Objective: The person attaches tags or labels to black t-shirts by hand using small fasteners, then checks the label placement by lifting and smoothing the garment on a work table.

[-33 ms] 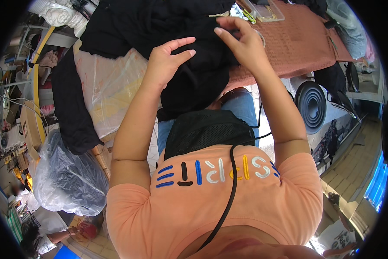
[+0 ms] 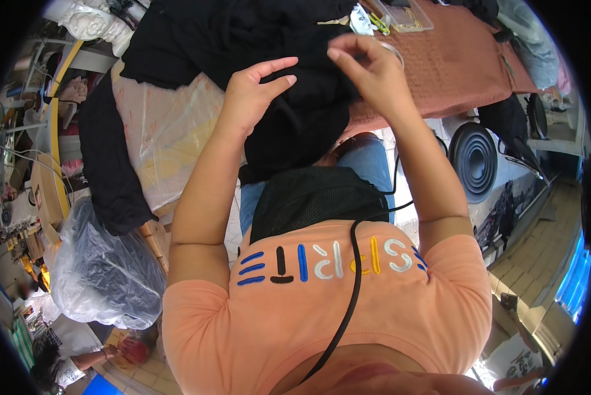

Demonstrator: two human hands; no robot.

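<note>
Black cloth drapes across the plastic-covered bench toward the lap, presumably so both bear its weight, with the left hand above it, thumb and forefinger parted, seemingly empty, and the right hand half-curled, any hold unclear

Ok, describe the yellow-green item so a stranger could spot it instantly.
Start at the brown cloth, upper right, and find the clear box along its top edge. Just left of it, beyond the right hand, lies a slim item. Bright yellow-green separates it from the white piece alongside and the black cloth.
</note>
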